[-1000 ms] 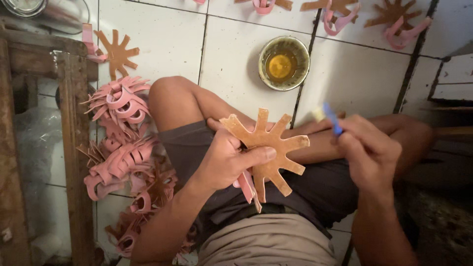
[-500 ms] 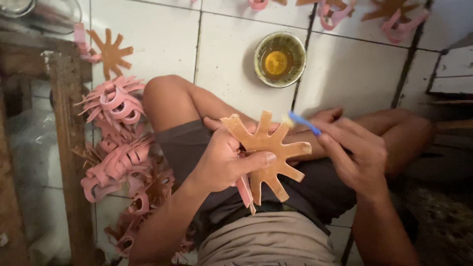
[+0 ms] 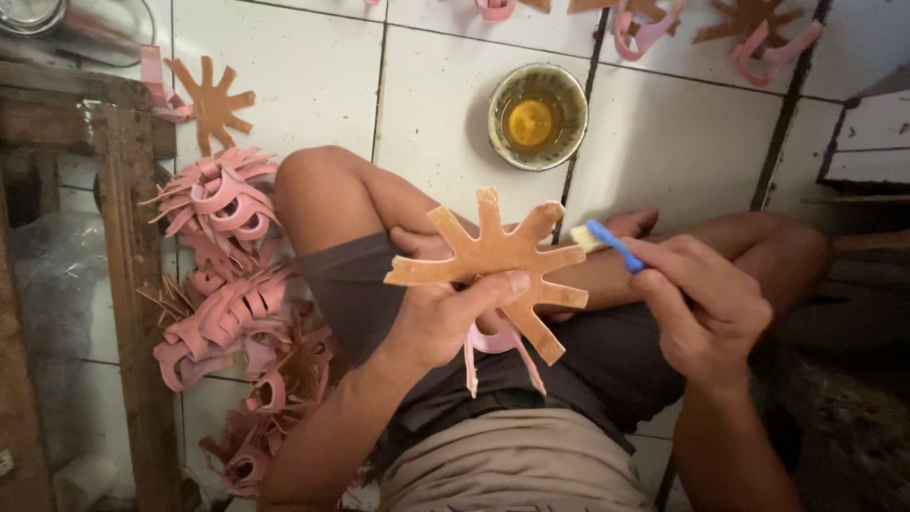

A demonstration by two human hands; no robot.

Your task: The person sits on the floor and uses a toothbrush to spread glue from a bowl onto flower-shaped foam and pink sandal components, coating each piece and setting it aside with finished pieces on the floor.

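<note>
A: Holding that star-shaped brown cutout (image 3: 493, 265) up over the lap, what is the left hand (image 3: 441, 318) doing with it?

B: It is clamped on the piece, thumb across the middle, fingers behind, so the flat brown face turns up toward the brush. A pink strip (image 3: 493, 346) hangs from under the same grip.

A: And the right hand (image 3: 706, 308)?

B: Closed round a blue-handled brush (image 3: 607, 242), its pale bristles touching the tip of one arm on the cutout's right side. I judge the grip is tilted so the bristles can lay something along that arm.

A: How does the cutout look?

B: Thin, stiff, tan-brown, with stubby arms spreading from a centre, edges a little rough.

A: What lies around?

B: A small round bowl (image 3: 537, 116) of yellow-amber liquid sits on the white tiled floor (image 3: 284, 57) just beyond the knees, within brush reach. Toward the floor's left edge, beside a wooden frame (image 3: 133, 284), lies a heap of pink looped pieces (image 3: 223, 275); another flat brown cutout (image 3: 216, 100) lies near the top left, and more pieces along the top edge.
</note>
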